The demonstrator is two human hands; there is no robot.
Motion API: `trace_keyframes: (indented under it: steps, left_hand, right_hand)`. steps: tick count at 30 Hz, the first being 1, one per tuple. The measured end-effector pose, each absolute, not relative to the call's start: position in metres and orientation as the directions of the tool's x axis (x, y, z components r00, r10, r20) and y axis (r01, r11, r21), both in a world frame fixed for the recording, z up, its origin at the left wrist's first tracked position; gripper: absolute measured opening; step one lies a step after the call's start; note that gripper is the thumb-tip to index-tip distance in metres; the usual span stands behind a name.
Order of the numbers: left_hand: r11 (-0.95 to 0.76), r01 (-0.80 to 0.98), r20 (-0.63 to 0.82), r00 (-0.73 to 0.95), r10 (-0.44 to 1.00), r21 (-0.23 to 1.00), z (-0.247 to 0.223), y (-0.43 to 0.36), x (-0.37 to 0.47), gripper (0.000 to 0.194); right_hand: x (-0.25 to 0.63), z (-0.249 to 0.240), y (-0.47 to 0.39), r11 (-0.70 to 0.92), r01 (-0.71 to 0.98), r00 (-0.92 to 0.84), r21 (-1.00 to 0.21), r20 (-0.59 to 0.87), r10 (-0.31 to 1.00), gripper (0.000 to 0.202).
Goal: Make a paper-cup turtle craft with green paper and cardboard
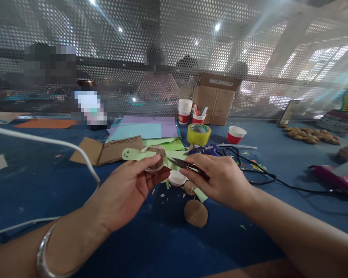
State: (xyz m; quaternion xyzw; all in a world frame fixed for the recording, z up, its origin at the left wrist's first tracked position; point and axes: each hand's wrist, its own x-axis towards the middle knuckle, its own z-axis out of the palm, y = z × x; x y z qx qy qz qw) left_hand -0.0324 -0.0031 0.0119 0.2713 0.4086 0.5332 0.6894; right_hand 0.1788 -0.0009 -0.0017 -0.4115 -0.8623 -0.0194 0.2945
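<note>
L hand (pixel 133 185) grips a brown craft piece (pixel 162 151) btwn thumb & fingers, a pale-green paper strip (pixel 129 154) w/ drawn smiley jutting from its L side. R hand (pixel 220 173) grasps dark snips (pixel 179 163), blades pointing L, tips by the piece; can't tell if touching. Just below: white cup (pixel 177 178). Nearer the person: cardboard disc (pixel 196 213) on blue tabletop (pixel 150 247). Beyond hands: blue glue gun (pixel 204 150), yellow tape roll (pixel 190 135), purple sheet (pixel 169 125). Farther back: marker cup (pixel 198 118), stacked paper cups (pixel 185 110), cardboard box (pixel 217 102).
</note>
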Motion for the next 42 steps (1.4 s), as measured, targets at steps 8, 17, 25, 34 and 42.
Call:
trace_keyframes:
  steps: [8, 17, 25, 34, 42]
  left_hand:
    - [0.307, -0.534, -0.303, 0.098, 0.948, 0.788, 0.017, -0.007, -0.03, 0.019]
    - [0.347, -0.519, -0.352, 0.092, 0.931, 0.781, 0.021, -0.007, -0.028, 0.02]
    - [0.354, -0.522, -0.37, 0.078, 0.926, 0.776, 0.023, -0.008, -0.026, 0.019]
    - [0.368, -0.517, -0.389, 0.074, 0.918, 0.773, 0.023, -0.01, -0.026, 0.02]
    - [0.355, -0.516, -0.385, 0.052, 0.921, 0.779, 0.023, -0.009, -0.027, 0.017]
  right_hand:
    - [0.177, -0.001, -0.003, 0.663, 0.739, -0.501, -0.122, 0.559, 0.661, 0.029]
    - [0.176, -0.003, -0.003, 0.668, 0.744, -0.501, -0.011, 0.652, 0.569, 0.026]
    - [0.174, -0.001, -0.005, 0.64, 0.76, -0.524, 0.113, 0.689, 0.501, 0.028]
    - [0.173, 0.001, -0.005, 0.607, 0.748, -0.582, 0.267, 0.703, 0.408, 0.027]
    - [0.173, 0.003, -0.005, 0.576, 0.728, -0.628, 0.372, 0.698, 0.344, 0.021]
